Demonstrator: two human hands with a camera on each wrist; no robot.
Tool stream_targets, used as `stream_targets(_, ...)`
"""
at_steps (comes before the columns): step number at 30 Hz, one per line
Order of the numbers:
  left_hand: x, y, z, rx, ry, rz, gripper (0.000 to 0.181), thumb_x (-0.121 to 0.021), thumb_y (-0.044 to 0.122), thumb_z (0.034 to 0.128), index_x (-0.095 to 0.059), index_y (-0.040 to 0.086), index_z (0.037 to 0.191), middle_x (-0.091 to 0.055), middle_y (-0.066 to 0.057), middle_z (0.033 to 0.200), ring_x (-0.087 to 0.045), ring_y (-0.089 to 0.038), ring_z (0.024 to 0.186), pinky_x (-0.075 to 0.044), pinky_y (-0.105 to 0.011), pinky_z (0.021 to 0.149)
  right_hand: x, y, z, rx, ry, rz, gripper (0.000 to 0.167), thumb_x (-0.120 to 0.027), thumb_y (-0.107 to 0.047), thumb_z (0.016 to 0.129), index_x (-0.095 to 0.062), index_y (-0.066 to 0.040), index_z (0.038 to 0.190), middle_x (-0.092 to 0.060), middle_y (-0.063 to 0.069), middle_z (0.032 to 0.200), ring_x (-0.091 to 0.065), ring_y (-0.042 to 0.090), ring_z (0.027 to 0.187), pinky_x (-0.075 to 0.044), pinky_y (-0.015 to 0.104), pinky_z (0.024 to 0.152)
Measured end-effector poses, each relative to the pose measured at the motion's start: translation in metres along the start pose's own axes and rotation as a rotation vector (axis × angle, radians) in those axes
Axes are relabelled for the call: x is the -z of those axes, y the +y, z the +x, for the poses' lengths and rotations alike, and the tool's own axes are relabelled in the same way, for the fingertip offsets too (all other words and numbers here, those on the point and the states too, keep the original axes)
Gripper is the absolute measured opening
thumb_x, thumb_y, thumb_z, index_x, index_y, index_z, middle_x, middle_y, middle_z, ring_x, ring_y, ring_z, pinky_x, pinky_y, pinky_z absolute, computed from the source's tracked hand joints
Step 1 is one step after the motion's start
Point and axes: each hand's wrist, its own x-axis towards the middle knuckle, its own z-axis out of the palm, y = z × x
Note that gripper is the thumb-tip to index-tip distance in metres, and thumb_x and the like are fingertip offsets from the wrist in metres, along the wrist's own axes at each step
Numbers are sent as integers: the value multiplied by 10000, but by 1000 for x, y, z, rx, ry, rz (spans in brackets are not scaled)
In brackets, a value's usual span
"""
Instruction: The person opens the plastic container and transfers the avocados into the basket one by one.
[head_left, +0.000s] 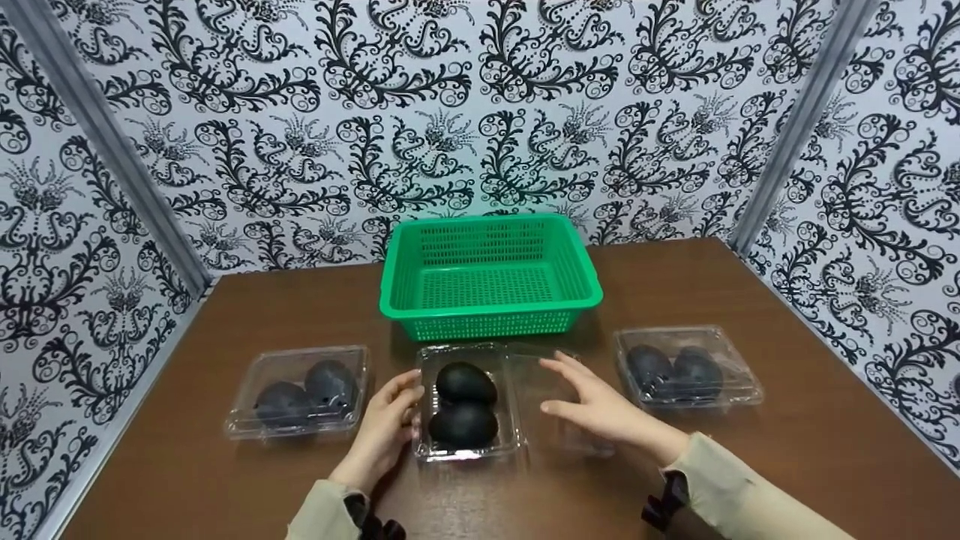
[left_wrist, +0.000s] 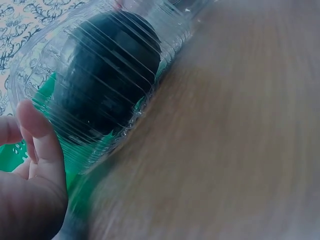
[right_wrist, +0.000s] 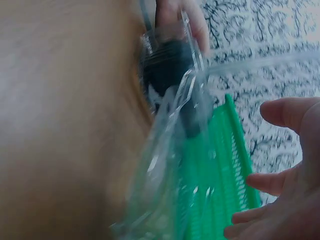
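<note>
A clear plastic clamshell box (head_left: 517, 442) stands in the middle of the table, its lid (head_left: 592, 450) folded out to the right. Two smooth black egg-shaped objects (head_left: 465, 382) lie in its base, one behind the other. My left hand (head_left: 386, 420) is at the box's left side, fingertips touching the wall near the rim. In the left wrist view its thumb (left_wrist: 37, 122) stands up beside the ribbed plastic. Over the lid hovers my right hand (head_left: 600, 405), fingers spread and holding nothing. The right wrist view shows those fingers (right_wrist: 272, 182) apart from the clear lid.
Behind the box stands a green perforated basket (head_left: 491, 307) with nothing in it. A closed clamshell (head_left: 247, 382) with two similar dark objects is at left, and another closed clamshell (head_left: 724, 341) at right. Patterned walls (head_left: 480, 112) border the brown table (head_left: 187, 480).
</note>
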Motion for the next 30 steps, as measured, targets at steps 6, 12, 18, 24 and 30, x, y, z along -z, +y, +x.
stream_targets(6,3,-1,2,9,-14,-18,491,-575,125,957,-403,-7,1398,-458,-38,884,-415,-66,562,-352,-162,442,-4,-20,27,96,-61,-42,638,-664,-355,903,-464,-18,1405,-361,267,1465,-319,428,1355,-268,609,1080)
stream_targets(12,3,-3,0,6,-10,-41,498,-585,119,950,-402,-14,1394,-469,-38,955,-413,-59,566,-344,-158,446,-11,-36,52,121,-107,-77,593,-677,-362,879,-519,-73,1372,-494,128,1401,-419,316,1315,-314,520,1089)
stream_targets(18,2,-4,1,-2,-15,-54,508,-594,129,949,-399,-19,1394,-473,-44,1060,-407,-55,576,-344,-158,458,-20,-42,69,139,-155,-108,554,-696,-334,847,-568,-80,1322,-562,97,1322,-500,270,1234,-392,458,1044)
stream_targets(24,1,-4,2,10,-21,-54,503,-588,125,952,-400,-15,1397,-477,-45,1090,-403,-66,582,-335,-165,466,-29,-38,83,158,-177,-125,545,-712,-296,819,-586,-54,1290,-588,101,1279,-546,258,1173,-436,420,1003)
stream_targets(30,1,-3,1,10,-22,-46,493,-587,137,956,-410,-3,1394,-472,-44,1028,-401,-73,587,-343,-172,467,-39,-39,95,157,-206,-191,564,-717,-309,801,-588,-67,1293,-595,84,1268,-542,223,1165,-444,391,992)
